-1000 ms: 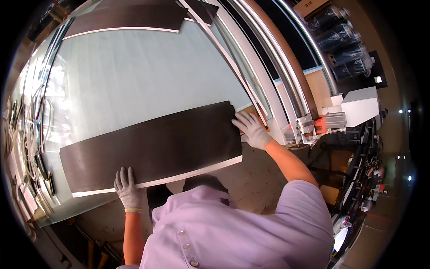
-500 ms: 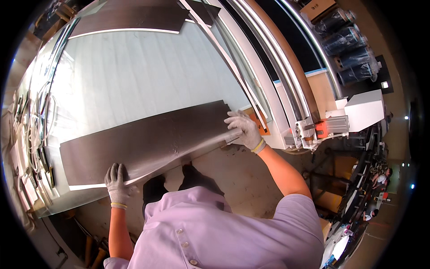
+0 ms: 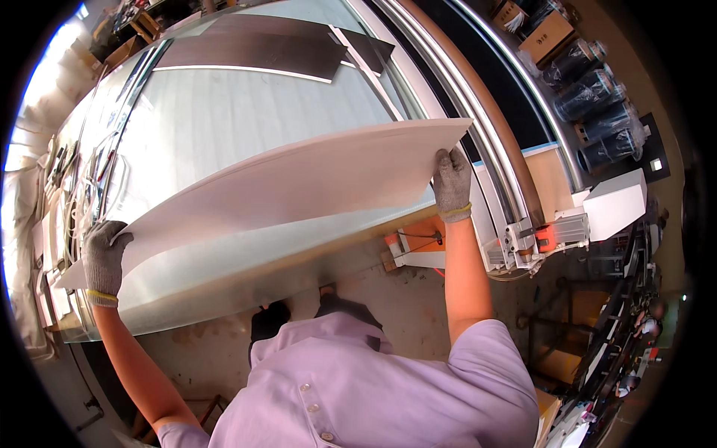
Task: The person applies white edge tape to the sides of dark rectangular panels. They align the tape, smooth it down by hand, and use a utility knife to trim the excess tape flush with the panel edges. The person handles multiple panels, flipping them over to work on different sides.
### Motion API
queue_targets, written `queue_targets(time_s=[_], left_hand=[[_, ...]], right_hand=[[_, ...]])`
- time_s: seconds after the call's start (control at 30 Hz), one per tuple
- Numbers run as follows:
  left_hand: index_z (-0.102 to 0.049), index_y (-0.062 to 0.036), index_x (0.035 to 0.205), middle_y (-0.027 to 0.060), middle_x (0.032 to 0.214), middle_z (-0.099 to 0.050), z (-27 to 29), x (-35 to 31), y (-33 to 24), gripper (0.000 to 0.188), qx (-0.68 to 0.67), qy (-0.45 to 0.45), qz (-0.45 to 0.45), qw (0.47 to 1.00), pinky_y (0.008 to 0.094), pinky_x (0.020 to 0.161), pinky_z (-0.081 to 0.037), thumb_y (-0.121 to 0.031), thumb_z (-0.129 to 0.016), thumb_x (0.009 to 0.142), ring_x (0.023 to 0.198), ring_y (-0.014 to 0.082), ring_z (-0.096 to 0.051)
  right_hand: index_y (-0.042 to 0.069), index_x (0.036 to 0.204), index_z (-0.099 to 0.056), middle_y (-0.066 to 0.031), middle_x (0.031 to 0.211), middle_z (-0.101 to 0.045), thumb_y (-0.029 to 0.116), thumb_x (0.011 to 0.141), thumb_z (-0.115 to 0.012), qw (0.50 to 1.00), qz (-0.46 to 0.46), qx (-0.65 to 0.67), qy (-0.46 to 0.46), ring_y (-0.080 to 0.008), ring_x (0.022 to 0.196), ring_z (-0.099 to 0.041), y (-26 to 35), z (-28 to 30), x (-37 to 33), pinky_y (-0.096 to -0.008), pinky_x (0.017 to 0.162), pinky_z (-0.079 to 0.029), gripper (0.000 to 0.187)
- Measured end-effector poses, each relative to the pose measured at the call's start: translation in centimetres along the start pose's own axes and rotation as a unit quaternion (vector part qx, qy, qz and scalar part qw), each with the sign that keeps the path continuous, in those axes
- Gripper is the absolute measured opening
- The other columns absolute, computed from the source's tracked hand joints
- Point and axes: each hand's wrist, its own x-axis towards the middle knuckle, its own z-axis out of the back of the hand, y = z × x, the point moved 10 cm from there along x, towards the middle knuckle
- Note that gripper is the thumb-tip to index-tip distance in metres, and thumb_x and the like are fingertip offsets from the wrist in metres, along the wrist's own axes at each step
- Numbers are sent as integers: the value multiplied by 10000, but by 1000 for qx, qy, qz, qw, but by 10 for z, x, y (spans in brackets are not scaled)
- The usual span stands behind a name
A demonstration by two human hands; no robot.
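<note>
A long, flexible sheet (image 3: pixel 299 179) with a pale face toward me is held up over the glass-topped table (image 3: pixel 246 265), bowing along its length. My left hand (image 3: pixel 104 257), in a grey knit glove with a yellow cuff, is closed on the sheet's left end. At the other end, my right hand (image 3: pixel 452 183), gloved the same way, grips the sheet's edge beside the machine's rail. Part of each hand's grip is hidden by the sheet. Dark brown sheets (image 3: pixel 254 46) with a white edge lie flat at the table's far side.
A machine rail (image 3: pixel 478 104) with a metal cylinder unit (image 3: pixel 560 233) runs along the right. Wrapped dark rolls (image 3: pixel 597 104) and a cardboard box (image 3: pixel 549 36) stand beyond it. Thin strips and cords (image 3: pixel 89 179) crowd the table's left side. An orange panel (image 3: pixel 420 236) sits below the right corner.
The sheet has been lifted and turned, so its pale face shows instead of the dark one. My left hand moved left and up; my right hand moved right and up.
</note>
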Motion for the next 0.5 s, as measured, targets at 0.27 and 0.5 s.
queue_targets(time_s=[0.27,0.5], left_hand=[[-734,-69,983,135,947,-711,-90,-10,36,234,74,51,-49,995,433,931,-456,-147,-753,763,943,340,-640],[-732,-42,974,192,921,-709,-82,-3,56,218,25,59,18,998,443,833,-507,-107,-727,766,906,384,-666]], right_hand=[[-24,1197,-641,-69,1062,-695,274,936,-727,995,-76,-50,28,-153,1019,-617,-115,7,-38,-304,973,-452,405],[-28,1216,-616,-74,1075,-692,121,903,-702,995,-102,-9,12,-147,984,-627,-121,-20,-20,-313,910,-486,357]])
